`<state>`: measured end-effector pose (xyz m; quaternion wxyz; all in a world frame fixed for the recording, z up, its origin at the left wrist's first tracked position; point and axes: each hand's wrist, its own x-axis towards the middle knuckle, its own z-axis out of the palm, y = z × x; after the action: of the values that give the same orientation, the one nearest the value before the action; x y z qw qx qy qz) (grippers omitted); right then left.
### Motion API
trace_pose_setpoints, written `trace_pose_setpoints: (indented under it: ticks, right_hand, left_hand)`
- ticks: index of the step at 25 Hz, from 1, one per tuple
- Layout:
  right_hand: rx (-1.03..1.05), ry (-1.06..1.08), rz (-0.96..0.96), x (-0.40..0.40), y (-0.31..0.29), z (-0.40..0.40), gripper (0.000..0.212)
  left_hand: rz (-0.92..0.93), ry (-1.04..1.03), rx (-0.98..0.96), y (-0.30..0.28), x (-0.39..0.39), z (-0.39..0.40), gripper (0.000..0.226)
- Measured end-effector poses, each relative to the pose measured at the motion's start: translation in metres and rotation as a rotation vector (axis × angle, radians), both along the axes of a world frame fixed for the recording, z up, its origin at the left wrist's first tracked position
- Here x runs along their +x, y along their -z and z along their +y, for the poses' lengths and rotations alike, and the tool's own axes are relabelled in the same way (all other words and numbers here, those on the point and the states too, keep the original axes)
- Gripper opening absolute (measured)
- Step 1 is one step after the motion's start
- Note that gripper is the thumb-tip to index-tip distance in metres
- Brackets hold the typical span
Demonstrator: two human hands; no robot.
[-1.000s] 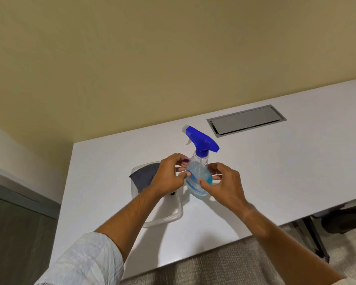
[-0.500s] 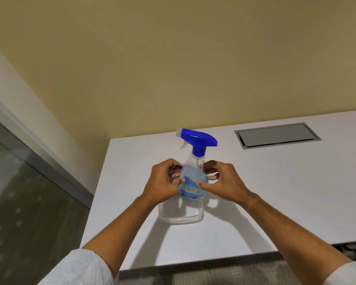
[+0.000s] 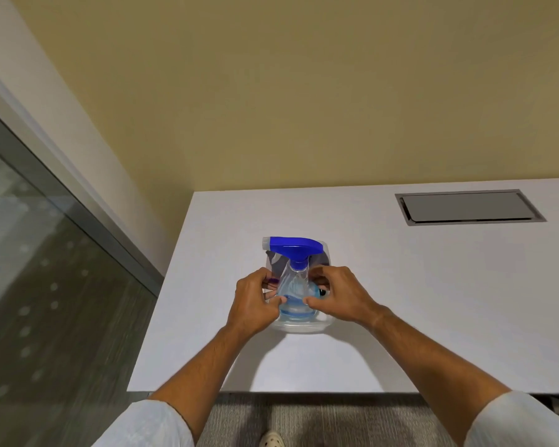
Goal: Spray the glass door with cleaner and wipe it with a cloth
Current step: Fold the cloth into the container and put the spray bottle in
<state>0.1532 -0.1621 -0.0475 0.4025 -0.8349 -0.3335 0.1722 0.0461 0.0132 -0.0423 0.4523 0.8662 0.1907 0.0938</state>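
Both hands, left hand [image 3: 254, 301] and right hand [image 3: 338, 295], curl fingers round the spray bottle [image 3: 292, 285] above the clear tray [image 3: 304, 327], seemingly holding the grey cloth [image 3: 320, 259]; lift it straight, nozzle toward the glass door [image 3: 46, 253].

The spray bottle [image 3: 293, 285] now stands over the clear tray [image 3: 323, 325], nozzle level.

Both hands — left hand [image 3: 254, 304], right hand [image 3: 338, 296] — grip the spray bottle [image 3: 293, 285] over a clear tub [image 3: 317, 325] on the white worktop [image 3: 433, 285] — glass door [image 3: 46, 285] at left.
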Motion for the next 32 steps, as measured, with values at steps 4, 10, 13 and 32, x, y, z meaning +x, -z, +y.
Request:
trace_pose_setpoints:
  ticks: [4, 10, 13, 32]
  right_hand:
    - [-0.018, -0.022, -0.009, -0.005, 0.006, -0.001, 0.052]
    - [-0.017, -0.029, -0.012, -0.009, 0.009, -0.002, 0.049]
    - [-0.027, -0.021, -0.011, -0.009, 0.010, -0.002, 0.051]
    - [-0.035, 0.047, -0.340, -0.040, -0.014, -0.014, 0.089]
  left_hand:
    - [0.023, -0.002, 0.025, 0.009, -0.004, -0.002, 0.034]
    - [0.042, 0.011, 0.025, 0.017, -0.004, -0.004, 0.031]
    - [0.062, 0.004, 0.028, 0.019, -0.004, -0.004, 0.033]
    - [-0.058, -0.076, 0.321, -0.010, -0.042, -0.014, 0.107]
